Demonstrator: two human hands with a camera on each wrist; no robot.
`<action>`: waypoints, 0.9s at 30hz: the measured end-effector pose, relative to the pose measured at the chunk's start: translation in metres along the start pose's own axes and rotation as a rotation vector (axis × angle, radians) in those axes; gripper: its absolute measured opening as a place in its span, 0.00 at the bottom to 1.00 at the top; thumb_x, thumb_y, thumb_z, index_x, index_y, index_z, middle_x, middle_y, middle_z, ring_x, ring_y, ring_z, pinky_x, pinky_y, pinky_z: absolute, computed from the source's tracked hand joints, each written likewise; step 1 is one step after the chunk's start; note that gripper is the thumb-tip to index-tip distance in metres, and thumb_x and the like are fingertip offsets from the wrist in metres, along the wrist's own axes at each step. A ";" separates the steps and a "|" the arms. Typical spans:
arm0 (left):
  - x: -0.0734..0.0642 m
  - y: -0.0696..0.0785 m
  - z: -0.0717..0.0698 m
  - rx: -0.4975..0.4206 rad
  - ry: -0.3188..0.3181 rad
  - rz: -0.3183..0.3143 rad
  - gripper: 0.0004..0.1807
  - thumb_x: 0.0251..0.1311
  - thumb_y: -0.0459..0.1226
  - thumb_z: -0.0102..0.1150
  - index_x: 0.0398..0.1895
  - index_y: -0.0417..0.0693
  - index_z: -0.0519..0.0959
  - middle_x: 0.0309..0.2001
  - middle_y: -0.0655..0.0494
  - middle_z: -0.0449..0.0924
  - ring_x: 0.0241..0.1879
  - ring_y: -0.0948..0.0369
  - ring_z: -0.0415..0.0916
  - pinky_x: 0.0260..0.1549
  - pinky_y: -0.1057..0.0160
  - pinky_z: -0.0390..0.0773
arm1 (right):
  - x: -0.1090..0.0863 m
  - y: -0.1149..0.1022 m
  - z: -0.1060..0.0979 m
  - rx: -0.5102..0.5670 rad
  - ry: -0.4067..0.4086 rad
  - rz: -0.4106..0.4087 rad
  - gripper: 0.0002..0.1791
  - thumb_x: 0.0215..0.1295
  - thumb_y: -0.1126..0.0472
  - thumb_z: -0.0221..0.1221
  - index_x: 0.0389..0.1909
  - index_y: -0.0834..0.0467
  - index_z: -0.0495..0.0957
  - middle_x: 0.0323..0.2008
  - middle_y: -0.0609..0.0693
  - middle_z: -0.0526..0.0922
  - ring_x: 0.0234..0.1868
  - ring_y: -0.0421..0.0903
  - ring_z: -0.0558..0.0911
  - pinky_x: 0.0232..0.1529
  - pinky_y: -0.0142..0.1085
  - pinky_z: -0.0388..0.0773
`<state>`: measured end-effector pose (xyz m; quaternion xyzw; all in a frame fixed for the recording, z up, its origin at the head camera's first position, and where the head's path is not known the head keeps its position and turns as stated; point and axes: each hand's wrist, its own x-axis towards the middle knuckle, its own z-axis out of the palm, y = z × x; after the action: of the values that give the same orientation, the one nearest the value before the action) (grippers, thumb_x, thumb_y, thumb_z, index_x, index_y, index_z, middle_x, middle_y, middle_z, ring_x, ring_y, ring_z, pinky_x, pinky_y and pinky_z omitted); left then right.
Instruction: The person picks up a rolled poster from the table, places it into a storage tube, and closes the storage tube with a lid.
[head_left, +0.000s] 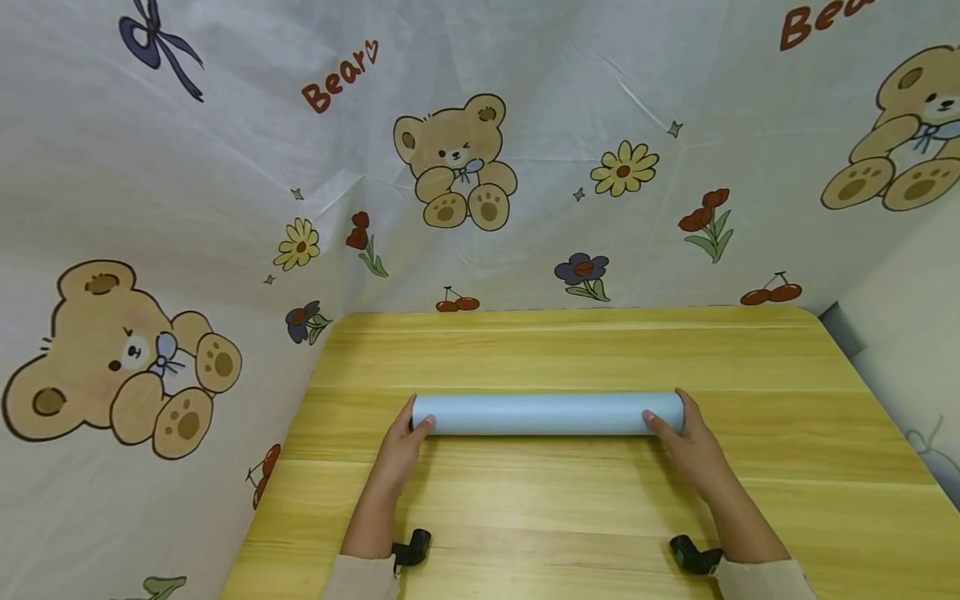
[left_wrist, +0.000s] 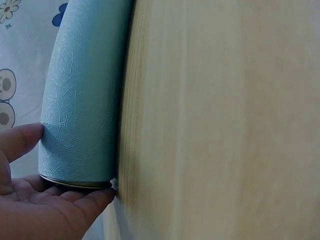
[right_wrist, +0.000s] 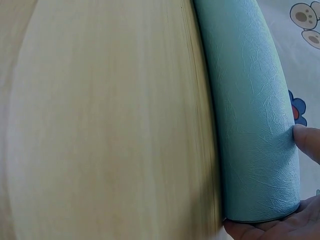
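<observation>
A light blue roll [head_left: 540,414] with a finely creased surface lies crosswise on the wooden table, and its kind beyond that is not plain. My left hand [head_left: 402,442] holds its left end, the thumb on the blue side and the fingers at the end face. In the left wrist view a thin dark and yellowish rim shows at that end of the roll [left_wrist: 82,100]. At the other end my right hand [head_left: 690,446] grips the roll in the same way, thumb on the side and fingers round the end. The right wrist view shows the roll [right_wrist: 255,115] close to the tabletop.
The table [head_left: 555,508] has a light wood grain and rounded far corners. A white cloth [head_left: 555,75] printed with bears and flowers hangs behind and on the left. Black wrist devices [head_left: 412,548] sit at both sleeves. A pale cord [head_left: 930,437] shows beyond the right edge.
</observation>
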<state>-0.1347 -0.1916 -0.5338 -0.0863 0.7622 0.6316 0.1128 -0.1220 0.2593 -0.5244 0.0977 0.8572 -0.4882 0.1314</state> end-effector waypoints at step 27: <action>0.001 0.004 -0.007 -0.016 0.005 -0.019 0.46 0.72 0.50 0.57 0.83 0.54 0.41 0.83 0.50 0.38 0.82 0.47 0.37 0.78 0.44 0.48 | 0.001 0.004 -0.002 0.054 -0.008 0.002 0.60 0.71 0.32 0.53 0.80 0.55 0.23 0.79 0.72 0.33 0.78 0.75 0.43 0.72 0.70 0.50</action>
<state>-0.1368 -0.1980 -0.5288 -0.0959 0.7565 0.6364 0.1161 -0.1218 0.2635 -0.5267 0.1001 0.8432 -0.5114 0.1324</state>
